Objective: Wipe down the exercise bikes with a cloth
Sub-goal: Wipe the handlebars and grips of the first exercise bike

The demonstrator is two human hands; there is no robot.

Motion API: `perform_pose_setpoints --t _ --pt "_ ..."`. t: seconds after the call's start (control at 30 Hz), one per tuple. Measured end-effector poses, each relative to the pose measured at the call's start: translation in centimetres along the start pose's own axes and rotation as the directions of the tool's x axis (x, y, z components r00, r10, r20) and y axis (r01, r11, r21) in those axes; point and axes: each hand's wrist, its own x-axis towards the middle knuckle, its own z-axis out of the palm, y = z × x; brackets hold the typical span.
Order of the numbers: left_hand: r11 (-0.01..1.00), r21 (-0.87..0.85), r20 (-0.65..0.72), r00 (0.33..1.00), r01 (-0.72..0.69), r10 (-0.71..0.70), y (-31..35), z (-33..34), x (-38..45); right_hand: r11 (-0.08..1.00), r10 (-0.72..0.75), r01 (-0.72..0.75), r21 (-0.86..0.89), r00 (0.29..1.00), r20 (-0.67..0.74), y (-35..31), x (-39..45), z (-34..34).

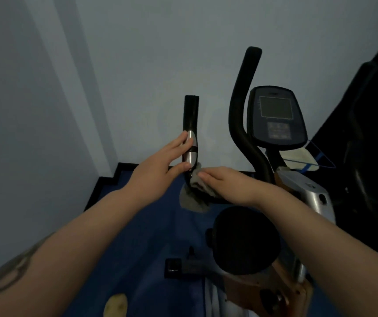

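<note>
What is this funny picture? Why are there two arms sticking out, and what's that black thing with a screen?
The camera sits on a person's head, looking down, so you see their own two arms. The machine is an exercise bike: it has curved black handlebars, a screen and a round black seat. The left hand touches the left handlebar at its shiny silver part, fingers fairly straight. The right hand presses a grey cloth against the bar lower down, to wipe it clean. Below lies a blue floor.
</note>
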Motion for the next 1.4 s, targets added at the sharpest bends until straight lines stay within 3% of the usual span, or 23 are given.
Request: perform_pose_setpoints --t 0.2,0.27,0.37,0.47,0.53,0.6,0.67,0.77,0.87,1.0,1.13,1.23,1.3,1.4 --pt "1.000 0.003 0.002 1.000 -0.023 0.023 -0.3 0.1 0.2 0.942 -0.024 0.059 -0.330 0.994 0.109 0.8 -1.2 -0.8" --pt "1.000 0.001 -0.002 1.000 -0.028 0.028 -0.4 0.2 0.2 0.957 -0.010 0.040 -0.287 0.995 0.104 -0.3 0.0 -0.3" --pt "0.998 0.009 0.009 0.998 -0.059 0.059 -0.2 0.3 0.0 0.999 0.031 -0.032 0.025 0.998 0.054 -1.4 1.2 0.7" --pt "0.991 0.094 0.005 0.996 -0.091 0.091 -0.1 0.2 0.0 0.989 0.027 -0.014 -0.148 0.996 0.082 -0.4 -0.1 -0.2" --pt "0.949 0.281 -0.101 0.978 -0.145 0.180 0.3 -0.3 0.6 0.947 0.060 -0.012 -0.320 0.988 0.143 0.3 -1.3 -1.3" --pt "0.869 0.449 -0.171 0.935 -0.206 0.310 1.1 -0.7 2.3 0.928 0.103 -0.033 -0.372 0.980 0.170 0.3 -1.5 -1.8" --pt "0.813 0.526 -0.131 0.921 -0.250 0.368 2.0 -0.2 4.5 0.921 0.131 -0.060 -0.385 0.978 0.162 -0.6 -0.4 -1.2" --pt "0.781 0.524 0.007 0.919 -0.339 0.394 2.9 1.4 7.1 0.942 0.127 -0.089 -0.323 0.987 0.101 -1.4 0.5 0.3" --pt "0.741 0.547 0.103 0.910 -0.388 0.401 2.5 2.2 7.9 0.979 0.039 -0.029 -0.201 0.998 0.046 0.5 -1.1 -0.3" --pt "0.787 0.470 0.018 0.896 -0.400 0.445 2.0 1.9 7.9 0.976 0.068 -0.038 -0.217 0.989 0.133 0.6 -1.9 -1.1" --pt "0.781 0.489 0.029 0.902 -0.389 0.432 2.1 2.0 7.9 0.946 0.159 -0.120 -0.300 0.981 0.110 -1.8 0.9 0.8" --pt "0.772 0.512 0.046 0.910 -0.376 0.413 2.1 2.0 7.7 0.946 0.139 -0.123 -0.300 0.990 0.035 -1.7 -0.1 0.6" --pt "0.765 0.523 0.062 0.912 -0.376 0.406 2.2 2.0 7.7 0.964 0.132 -0.108 -0.242 0.988 0.085 -0.5 -1.6 -0.6" --pt "0.768 0.540 0.043 0.923 -0.344 0.382 2.2 2.1 8.0 0.921 0.211 -0.130 -0.368 0.959 0.189 0.4 -2.1 -1.7"
